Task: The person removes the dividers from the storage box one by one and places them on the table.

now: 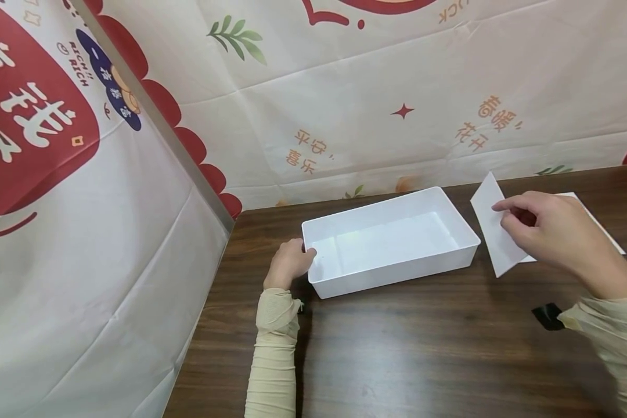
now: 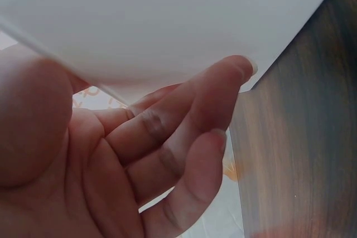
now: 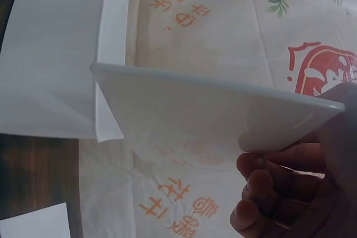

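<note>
An open white rectangular box (image 1: 397,270) stands on the table. My left hand (image 1: 287,262) grips its left end, with the thumb over the rim. In the left wrist view, the other fingers of my left hand (image 2: 139,154) lie against the outside of the box wall (image 2: 167,20). Right of the box, my right hand (image 1: 559,232) pinches a thin white flat panel (image 1: 493,232) by its edge. The panel (image 3: 189,110) is steeply tilted, near the box (image 3: 50,54). Whether they touch is unclear.
Another flat white piece (image 1: 528,259) lies on the brown wooden table (image 1: 397,360), partly hidden under my right hand. A printed cloth (image 1: 345,104) hangs along the back, and a second cloth-covered panel (image 1: 110,249) stands at the left. A black tab (image 1: 548,317) sticks out by the right cuff.
</note>
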The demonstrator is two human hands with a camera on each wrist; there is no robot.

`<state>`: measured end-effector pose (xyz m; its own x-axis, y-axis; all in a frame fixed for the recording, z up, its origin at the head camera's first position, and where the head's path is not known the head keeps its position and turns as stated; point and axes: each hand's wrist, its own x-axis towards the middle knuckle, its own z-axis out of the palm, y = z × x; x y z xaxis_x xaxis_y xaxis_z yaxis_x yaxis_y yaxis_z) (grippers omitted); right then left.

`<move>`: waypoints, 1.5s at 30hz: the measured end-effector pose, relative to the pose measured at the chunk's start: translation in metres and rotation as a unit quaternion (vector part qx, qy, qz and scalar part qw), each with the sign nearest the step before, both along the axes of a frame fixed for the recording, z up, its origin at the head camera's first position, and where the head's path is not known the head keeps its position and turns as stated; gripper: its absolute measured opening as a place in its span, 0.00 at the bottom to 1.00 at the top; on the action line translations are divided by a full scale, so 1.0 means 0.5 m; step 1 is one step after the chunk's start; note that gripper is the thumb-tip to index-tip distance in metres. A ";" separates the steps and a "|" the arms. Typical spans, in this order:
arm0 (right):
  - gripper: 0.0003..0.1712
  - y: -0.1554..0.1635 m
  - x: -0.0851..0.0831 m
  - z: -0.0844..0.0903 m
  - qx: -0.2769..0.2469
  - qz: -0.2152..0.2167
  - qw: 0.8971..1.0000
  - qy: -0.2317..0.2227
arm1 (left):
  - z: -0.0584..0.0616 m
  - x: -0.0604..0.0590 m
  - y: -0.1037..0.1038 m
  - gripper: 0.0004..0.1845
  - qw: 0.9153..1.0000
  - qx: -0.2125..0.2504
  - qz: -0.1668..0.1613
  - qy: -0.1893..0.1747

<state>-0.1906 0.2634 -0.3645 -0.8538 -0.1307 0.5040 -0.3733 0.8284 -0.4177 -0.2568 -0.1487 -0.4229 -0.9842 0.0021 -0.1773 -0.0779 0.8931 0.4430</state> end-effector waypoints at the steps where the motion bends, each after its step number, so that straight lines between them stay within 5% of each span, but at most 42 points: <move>1: 0.14 0.003 0.002 -0.002 0.004 -0.001 1.000 -0.001 | 0.000 0.000 0.000 0.18 1.000 0.000 0.000 0.001; 20: 0.09 0.050 0.029 -0.055 0.073 0.014 0.997 0.023 | 0.003 0.001 0.003 0.18 1.000 -0.003 -0.010 0.001; 45: 0.08 0.089 0.086 -0.114 0.099 -0.009 0.994 -0.051 | 0.005 0.001 0.002 0.20 1.000 -0.002 -0.007 -0.001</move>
<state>-0.1475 0.3077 -0.4213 -0.9019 -0.2041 0.3808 -0.3228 0.9042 -0.2799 -0.2562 -0.1478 -0.4203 -0.9836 0.0155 -0.1795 -0.0661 0.8957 0.4397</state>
